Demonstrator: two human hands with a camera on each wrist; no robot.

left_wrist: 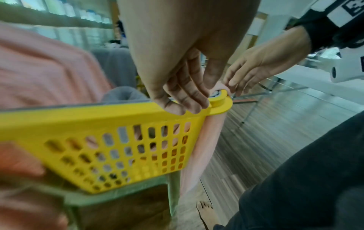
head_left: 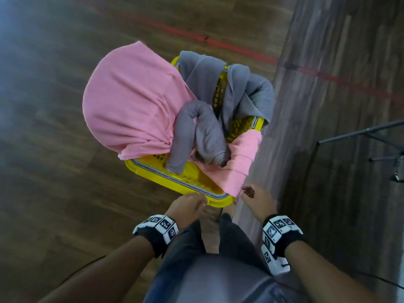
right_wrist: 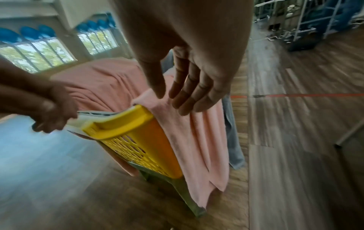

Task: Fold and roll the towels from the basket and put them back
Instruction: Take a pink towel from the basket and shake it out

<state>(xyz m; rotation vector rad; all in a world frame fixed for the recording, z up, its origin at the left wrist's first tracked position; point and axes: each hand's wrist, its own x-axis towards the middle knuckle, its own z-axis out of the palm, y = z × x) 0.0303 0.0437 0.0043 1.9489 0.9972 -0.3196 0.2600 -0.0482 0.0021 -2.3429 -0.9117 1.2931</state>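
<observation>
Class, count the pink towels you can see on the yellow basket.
2. One big pink towel drapes over the basket's left side; another hangs over its near right corner. More may lie hidden inside.

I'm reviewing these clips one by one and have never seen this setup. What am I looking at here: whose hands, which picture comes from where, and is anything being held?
No robot here: a person wears three cameras, one on the head and one on each wrist. The head view looks down at a yellow basket standing on a greenish stool, on a wooden floor. Pink towels and grey towels spill over its rim, unfolded.

The left hand curls its fingers onto the basket's near rim, shown close in the left wrist view. The right hand hovers with straight fingers at the pink towel hanging over the corner; it grips nothing yet. The checkered bands on the wrists carry the cameras.
</observation>
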